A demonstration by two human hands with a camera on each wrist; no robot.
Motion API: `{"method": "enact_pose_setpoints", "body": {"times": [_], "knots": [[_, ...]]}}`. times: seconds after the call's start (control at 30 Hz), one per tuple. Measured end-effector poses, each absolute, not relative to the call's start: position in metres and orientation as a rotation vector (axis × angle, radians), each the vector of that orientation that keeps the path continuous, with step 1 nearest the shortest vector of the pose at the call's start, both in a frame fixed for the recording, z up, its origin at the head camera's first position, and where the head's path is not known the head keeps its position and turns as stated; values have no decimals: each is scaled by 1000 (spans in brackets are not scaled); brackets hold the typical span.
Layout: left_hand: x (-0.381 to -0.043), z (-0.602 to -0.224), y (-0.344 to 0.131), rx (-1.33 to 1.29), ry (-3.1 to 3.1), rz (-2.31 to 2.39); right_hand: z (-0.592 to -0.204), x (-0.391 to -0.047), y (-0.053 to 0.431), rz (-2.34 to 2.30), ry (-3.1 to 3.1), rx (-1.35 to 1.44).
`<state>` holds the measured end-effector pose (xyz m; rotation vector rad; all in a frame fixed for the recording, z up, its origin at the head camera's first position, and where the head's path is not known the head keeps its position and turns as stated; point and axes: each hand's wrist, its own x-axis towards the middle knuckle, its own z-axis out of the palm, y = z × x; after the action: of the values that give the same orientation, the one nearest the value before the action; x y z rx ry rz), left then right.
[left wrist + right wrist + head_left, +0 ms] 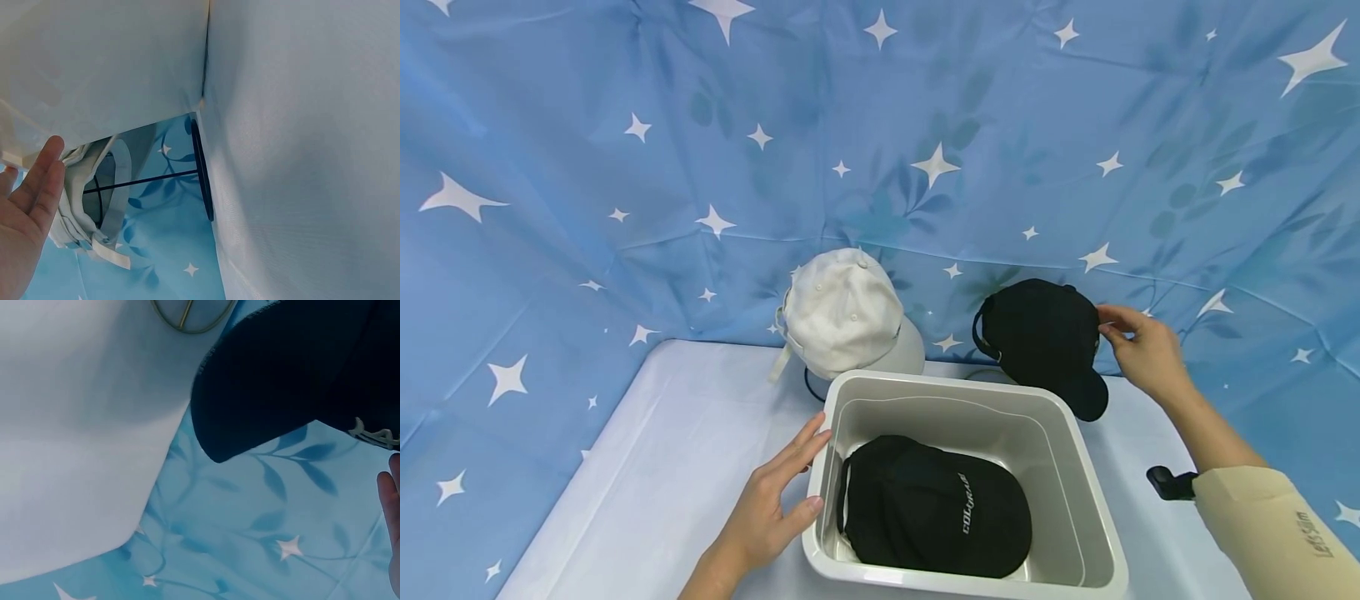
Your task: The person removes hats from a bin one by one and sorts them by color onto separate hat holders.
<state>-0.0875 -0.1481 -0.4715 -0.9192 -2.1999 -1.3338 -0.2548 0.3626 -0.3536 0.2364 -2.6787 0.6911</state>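
Observation:
A light grey plastic bin (1097,508) stands at the table's front, and a black cap (925,508) with white lettering lies inside it. My left hand (767,492) touches the bin's left rim with its fingers spread and fairly straight. Behind the bin's right end, another black cap (1037,329) sits raised, its brim pointing down to the right. My right hand (1146,350) is at that cap's right side, fingertips at its edge. In the right wrist view, the fingers (389,500) look straight just below the cap's pale front lettering (375,432).
A white cap (842,312) hangs behind the bin's left corner on a thin dark stand (147,180) with a round base. A brass-coloured ring base (194,330) shows near the black cap. The white-covered table (647,467) meets a blue star-patterned curtain (820,108) behind.

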Motion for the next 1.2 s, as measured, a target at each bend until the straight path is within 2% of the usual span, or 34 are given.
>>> {"method": "enact_pose_setpoints", "body": {"times": [0.7, 1.2], "knots": [[-87, -473, -148, -892, -2232, -1344, -309, -221, 351, 636, -2645, 312], [-86, -472, -148, -888, -2237, -1361, -313, -198, 328, 615, -2473, 589]]}}
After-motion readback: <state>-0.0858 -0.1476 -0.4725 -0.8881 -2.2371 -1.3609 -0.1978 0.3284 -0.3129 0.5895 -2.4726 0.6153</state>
